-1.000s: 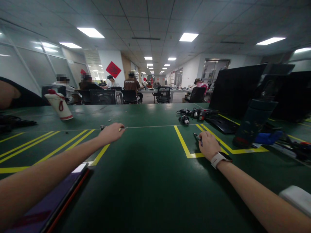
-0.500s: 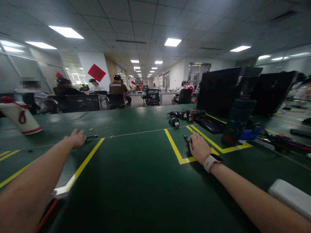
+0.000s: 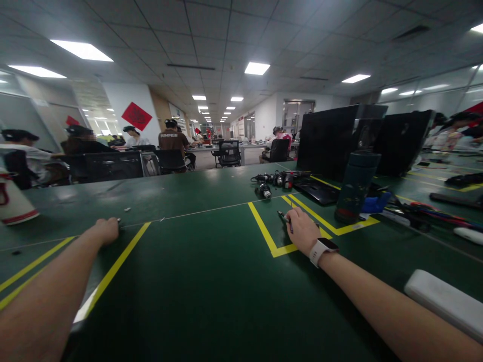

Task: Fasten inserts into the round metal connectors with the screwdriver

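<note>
My left hand (image 3: 105, 231) is closed low over the green table (image 3: 211, 271), just left of a yellow tape line. A slim dark pen-like thing is almost wholly hidden in that fist; only a small bit shows past the fingers. On the other side, my right hand (image 3: 303, 229) rests on the table within a yellow tape outline (image 3: 260, 226), its fingers closed round a slim dark pen (image 3: 281, 215). The pen's pointed end sticks out to the left. A smartwatch (image 3: 322, 250) sits on the right wrist.
Beyond the right hand lie black cabled parts (image 3: 264, 190), a flat black device (image 3: 317, 192) and an upright dark bottle (image 3: 356, 186), with monitors (image 3: 328, 141) behind. A white case (image 3: 445, 299) lies near right, a paper cup (image 3: 17, 201) far left. People sit farther back.
My left hand, earlier with fingers stretched at the slim dark thing on the table, is now closed over it. My right hand keeps its hold on the pen. The view has turned slightly right.
</note>
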